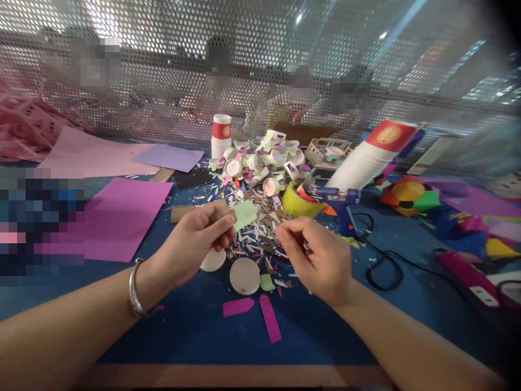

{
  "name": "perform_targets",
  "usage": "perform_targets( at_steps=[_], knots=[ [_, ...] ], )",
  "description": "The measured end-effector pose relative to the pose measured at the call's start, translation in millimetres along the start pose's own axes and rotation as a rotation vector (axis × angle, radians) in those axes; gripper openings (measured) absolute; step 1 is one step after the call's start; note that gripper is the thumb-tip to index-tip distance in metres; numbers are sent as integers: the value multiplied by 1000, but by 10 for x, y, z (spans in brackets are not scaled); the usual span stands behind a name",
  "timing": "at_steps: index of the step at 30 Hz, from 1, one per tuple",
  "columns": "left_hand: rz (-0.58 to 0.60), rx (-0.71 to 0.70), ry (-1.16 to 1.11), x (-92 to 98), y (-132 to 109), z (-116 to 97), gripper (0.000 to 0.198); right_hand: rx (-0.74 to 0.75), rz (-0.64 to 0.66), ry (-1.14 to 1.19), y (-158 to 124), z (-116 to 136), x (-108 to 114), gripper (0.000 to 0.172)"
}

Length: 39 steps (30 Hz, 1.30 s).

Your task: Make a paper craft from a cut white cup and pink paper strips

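My left hand (pixel 195 239) pinches a small pale green piece of paper (pixel 245 213) between thumb and fingers, held above the blue table (pixel 191 326). A silver bangle sits on that wrist. My right hand (pixel 315 255) is closed in a pinch just right of the green paper, over a heap of paper scraps (pixel 260 239); what it grips is too small to make out. Below the hands lie two round beige discs (pixel 245 275) and two magenta paper strips (pixel 269 317).
Purple and pink paper sheets (pixel 122 217) lie at the left. A blue glue gun (pixel 337 198) with a black cord, a yellow tape roll (pixel 299 201), a stack of paper cups (pixel 374 155) and a pile of small cup pieces (pixel 264 160) stand behind. Perforated metal screen at the back.
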<state>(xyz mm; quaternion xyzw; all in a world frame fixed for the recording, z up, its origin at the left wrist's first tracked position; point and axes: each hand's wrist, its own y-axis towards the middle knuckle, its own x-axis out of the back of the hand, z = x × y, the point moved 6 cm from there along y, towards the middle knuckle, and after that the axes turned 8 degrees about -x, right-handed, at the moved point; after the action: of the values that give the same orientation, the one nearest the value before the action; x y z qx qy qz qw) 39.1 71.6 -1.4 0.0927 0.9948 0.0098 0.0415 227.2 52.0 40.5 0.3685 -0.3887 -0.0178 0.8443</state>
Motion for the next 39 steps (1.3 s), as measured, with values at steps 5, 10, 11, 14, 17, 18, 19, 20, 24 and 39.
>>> perform_targets(
  at_steps=[5,10,11,14,17,18,19,20,24,39],
  knots=[
    [151,-56,156,-137,-53,-36,19,-145,130,-67,114,-345,-163,19],
    [227,-59,216,-178,-87,-29,27,-207,173,-90,118,-482,-206,16],
    [247,-64,211,-184,-89,-22,28,-217,163,-85,114,-479,-198,14],
    [287,-78,197,-195,-92,4,29,-239,117,-65,103,-423,-154,12],
    [294,-81,218,-196,-96,17,28,-232,118,-1,83,-304,-123,13],
    [294,-79,228,-198,-97,17,28,-224,154,66,71,-252,-133,13],
    [296,-78,242,-202,-98,16,28,-208,206,131,57,-195,-152,11],
    [298,-79,262,-206,-100,13,28,-196,272,184,40,-140,-181,11],
    [286,-157,424,-219,-106,-28,24,-153,431,299,-7,8,-252,11],
    [338,-96,379,-375,-177,-28,25,-109,394,297,-18,115,-273,18]
  ],
)
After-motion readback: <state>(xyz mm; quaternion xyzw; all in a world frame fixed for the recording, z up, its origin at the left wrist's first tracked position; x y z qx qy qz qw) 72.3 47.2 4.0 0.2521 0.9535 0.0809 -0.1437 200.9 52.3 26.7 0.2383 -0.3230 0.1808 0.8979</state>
